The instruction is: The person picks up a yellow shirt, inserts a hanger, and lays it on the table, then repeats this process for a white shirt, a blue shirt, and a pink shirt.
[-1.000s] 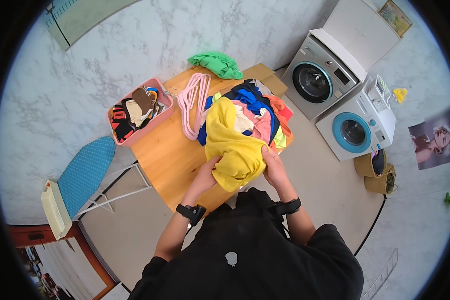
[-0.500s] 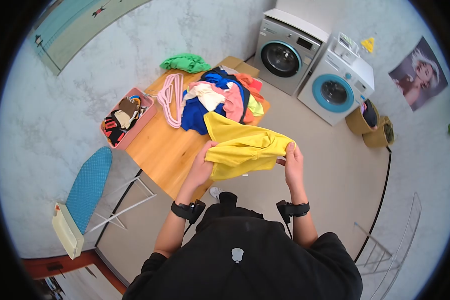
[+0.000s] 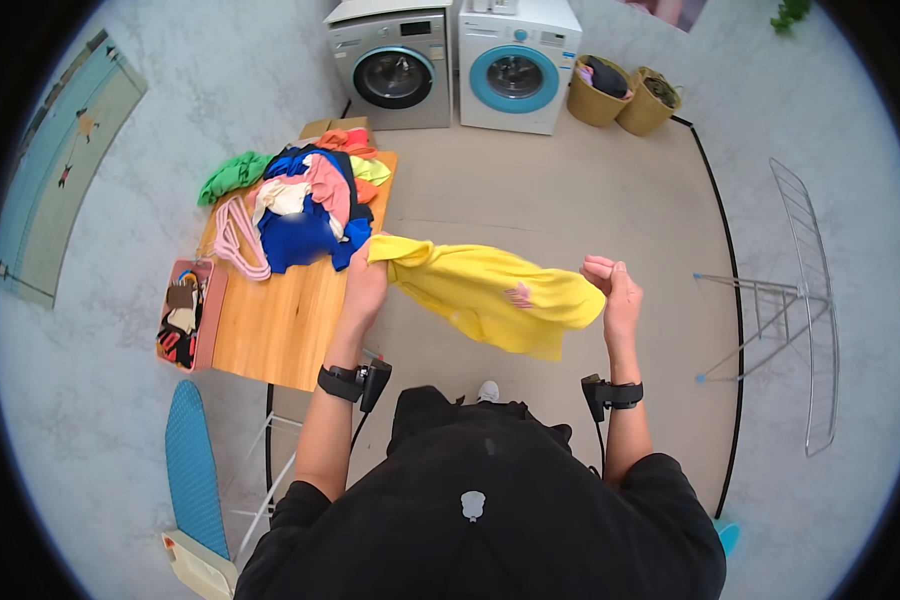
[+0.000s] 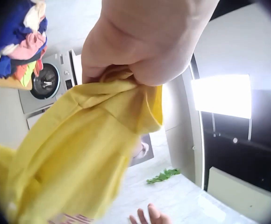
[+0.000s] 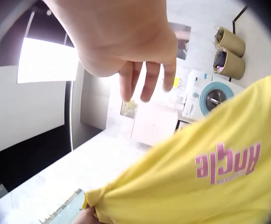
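**Left hand (image 3: 366, 285) alone grips yellow garment (image 3: 485, 297)**

Its fingers pinch one end, and the cloth stretches out over the floor (image 3: 530, 195) beside the table (image 3: 280, 325). The right hand (image 3: 623, 303), fingers loose, holds nothing, near the far end. This looks like shaking out; the next move likely calls for a two-handed hold. Upside-down pink lettering (image 5: 220, 164) seems to read "Angle"; smaller print beside it is illegible.

Yellow garment (image 3: 480, 292) with pink lettering (image 5: 228, 163), blue-ringed white washer (image 3: 518, 76)
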{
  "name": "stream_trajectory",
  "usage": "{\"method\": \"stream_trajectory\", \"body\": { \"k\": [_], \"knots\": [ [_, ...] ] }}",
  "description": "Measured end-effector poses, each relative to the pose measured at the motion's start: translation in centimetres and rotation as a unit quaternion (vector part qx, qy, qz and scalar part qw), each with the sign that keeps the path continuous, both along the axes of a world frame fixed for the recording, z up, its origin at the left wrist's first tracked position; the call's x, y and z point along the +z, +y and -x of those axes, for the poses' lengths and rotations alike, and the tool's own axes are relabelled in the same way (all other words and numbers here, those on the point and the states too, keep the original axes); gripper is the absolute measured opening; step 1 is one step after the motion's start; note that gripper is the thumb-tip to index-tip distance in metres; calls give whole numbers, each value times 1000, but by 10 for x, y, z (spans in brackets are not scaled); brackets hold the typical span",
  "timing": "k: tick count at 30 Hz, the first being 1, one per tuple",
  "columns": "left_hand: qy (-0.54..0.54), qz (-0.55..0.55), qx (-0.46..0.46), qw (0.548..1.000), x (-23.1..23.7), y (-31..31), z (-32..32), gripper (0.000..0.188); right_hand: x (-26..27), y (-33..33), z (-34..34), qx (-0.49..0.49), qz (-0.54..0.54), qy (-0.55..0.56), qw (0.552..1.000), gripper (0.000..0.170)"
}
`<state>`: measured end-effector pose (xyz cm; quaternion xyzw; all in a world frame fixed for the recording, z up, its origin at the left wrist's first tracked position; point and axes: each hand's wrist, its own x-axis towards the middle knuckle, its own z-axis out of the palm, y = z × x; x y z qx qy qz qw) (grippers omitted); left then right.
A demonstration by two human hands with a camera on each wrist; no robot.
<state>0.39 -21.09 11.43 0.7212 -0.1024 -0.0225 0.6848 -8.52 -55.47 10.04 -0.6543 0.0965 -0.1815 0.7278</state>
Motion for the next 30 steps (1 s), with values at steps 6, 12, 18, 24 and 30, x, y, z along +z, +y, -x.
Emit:
{"method": "stream_trajectory", "body": {
  "k": [6,12,18,24,30],
  "knots": [
    [93,66,-181,977,55,-24,18,20,8,50,29,95,146,-13,985,40],
    [-35,-157,-382,910,80,-23,38,17,23,144,26,224,261,-137,929,54],
    [-57,-142,-339,928,59,11,35,40,19,165,23,326,159,83,928,27],
    [57,-48,-352,933,-9,50,42,70,21,175,25,303,24,-23,952,34],
    [57,-207,-253,943,-76,44,49,44,41,181,24,357,36,-62,931,38]
  ]
}}
